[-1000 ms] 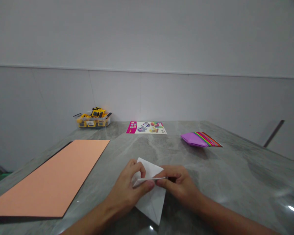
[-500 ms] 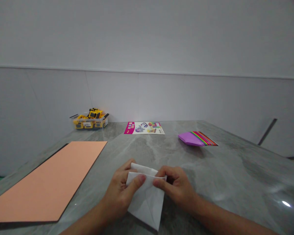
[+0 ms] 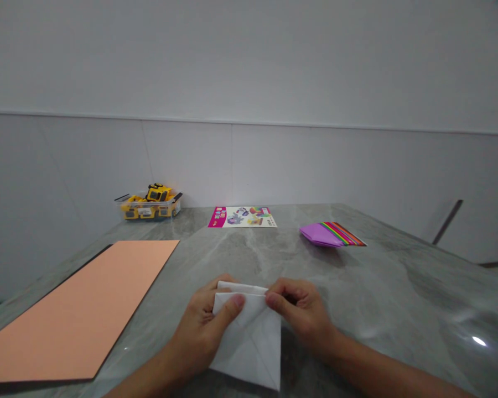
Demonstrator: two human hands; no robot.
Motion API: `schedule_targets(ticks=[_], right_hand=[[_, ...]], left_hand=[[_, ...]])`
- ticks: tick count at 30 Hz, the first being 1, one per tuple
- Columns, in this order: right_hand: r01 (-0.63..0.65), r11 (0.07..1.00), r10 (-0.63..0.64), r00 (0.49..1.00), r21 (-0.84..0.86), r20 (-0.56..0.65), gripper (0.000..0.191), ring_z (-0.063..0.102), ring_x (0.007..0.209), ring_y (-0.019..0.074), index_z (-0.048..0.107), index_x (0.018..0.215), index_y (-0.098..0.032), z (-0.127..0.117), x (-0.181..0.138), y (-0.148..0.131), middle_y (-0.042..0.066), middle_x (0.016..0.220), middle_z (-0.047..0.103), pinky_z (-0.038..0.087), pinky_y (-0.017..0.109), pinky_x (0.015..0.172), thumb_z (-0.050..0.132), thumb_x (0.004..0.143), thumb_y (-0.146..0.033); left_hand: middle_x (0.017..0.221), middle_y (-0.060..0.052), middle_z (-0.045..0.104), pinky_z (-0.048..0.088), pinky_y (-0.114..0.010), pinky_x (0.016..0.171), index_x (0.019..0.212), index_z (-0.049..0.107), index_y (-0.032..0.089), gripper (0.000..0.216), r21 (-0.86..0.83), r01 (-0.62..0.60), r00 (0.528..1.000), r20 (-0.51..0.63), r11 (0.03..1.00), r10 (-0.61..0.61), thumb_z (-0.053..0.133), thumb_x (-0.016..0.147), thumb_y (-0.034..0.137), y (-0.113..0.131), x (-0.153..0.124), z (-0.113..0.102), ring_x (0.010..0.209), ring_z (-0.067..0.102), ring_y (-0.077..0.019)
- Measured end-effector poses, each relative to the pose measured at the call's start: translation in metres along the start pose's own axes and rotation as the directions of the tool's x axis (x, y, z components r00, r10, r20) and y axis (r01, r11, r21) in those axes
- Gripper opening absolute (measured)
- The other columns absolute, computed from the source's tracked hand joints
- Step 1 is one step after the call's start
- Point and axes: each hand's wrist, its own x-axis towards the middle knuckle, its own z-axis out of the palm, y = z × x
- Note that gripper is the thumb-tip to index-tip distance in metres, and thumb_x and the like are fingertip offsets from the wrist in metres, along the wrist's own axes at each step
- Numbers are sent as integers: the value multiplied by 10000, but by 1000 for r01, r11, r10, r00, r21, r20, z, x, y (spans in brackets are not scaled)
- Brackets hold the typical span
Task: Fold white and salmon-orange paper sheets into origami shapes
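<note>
A folded white paper (image 3: 251, 342) lies on the grey marble table (image 3: 398, 298) just in front of me, its point toward me. My left hand (image 3: 203, 326) pinches the paper's upper left corner, thumb on top. At the upper right corner my right hand (image 3: 301, 315) pinches the folded top edge. Both hands are closed on the paper, which rests partly on the table.
A large orange sheet (image 3: 74, 315) covers the table's left side. At the back stand a yellow toy vehicle in a clear tray (image 3: 149, 203), a printed instruction sheet (image 3: 243, 216) and a stack of coloured papers, purple on top (image 3: 330, 234). A wall runs behind the table.
The top flap has been folded down toward me and now lies flatter. Both hands shifted slightly with the paper; the view drifted a little.
</note>
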Motion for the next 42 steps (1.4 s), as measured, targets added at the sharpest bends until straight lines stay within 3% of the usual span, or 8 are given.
schedule_targets(ticks=[6,11,16,19,22,29,38,42], right_hand=[[7,999,-7,1000,-36,16,417,270,433,66,501,485,-150,-2,-3,-7,-50,442,328,205,204,410,621,727,-467],[-115,990,112,993,76,37,339,337,466,73,607,687,-153,3,-1,-7,-35,534,447,272,199,446,639,729,-488],[89,971,-60,989,-223,132,461,295,462,74,479,533,-152,-1,-4,-6,-39,497,324,204,222,439,487,848,-489],[170,942,-128,979,-289,157,495,264,448,72,365,490,-169,-5,-5,-8,-44,493,259,189,232,441,433,876,-472],[180,943,-140,977,-279,159,504,235,448,72,277,493,-179,-7,-4,-7,-46,500,217,180,236,441,396,896,-459],[150,954,-95,972,-260,213,437,294,471,72,417,543,-165,-4,-2,-1,-44,510,324,216,218,445,496,844,-473],[180,965,-140,969,-192,206,485,222,446,55,308,512,-167,-6,-5,-6,-51,503,222,166,217,422,405,901,-441],[162,968,-127,975,-192,181,478,230,450,58,335,513,-165,-4,-6,-7,-49,503,233,169,217,422,416,895,-442]], left_hand=[[714,-18,489,360,-204,527,638,592,139,359,100,-70,998,-3,993,70,483,882,378,1,0,2,623,483,-121],[708,-21,489,371,-219,556,624,580,145,365,165,-129,990,-29,978,135,457,898,353,1,-1,0,622,487,-125],[699,-19,491,380,-228,582,631,567,153,364,216,-176,984,26,960,175,430,914,336,1,-3,-2,632,501,-128],[699,-19,502,382,-227,578,631,559,157,361,223,-191,982,49,956,185,421,919,326,3,-4,0,631,510,-128],[707,-22,511,385,-229,579,646,567,157,354,237,-194,981,50,952,187,417,921,321,4,-3,1,639,520,-132],[716,-23,502,392,-236,589,659,579,152,344,261,-194,981,22,946,195,425,918,318,0,-2,0,651,514,-136],[726,-19,510,384,-229,588,669,577,150,325,213,-188,982,33,959,185,433,916,304,1,-4,2,652,515,-127],[707,-14,497,383,-230,585,650,571,149,330,215,-165,985,-22,963,174,449,908,315,-1,-4,4,643,507,-128]])
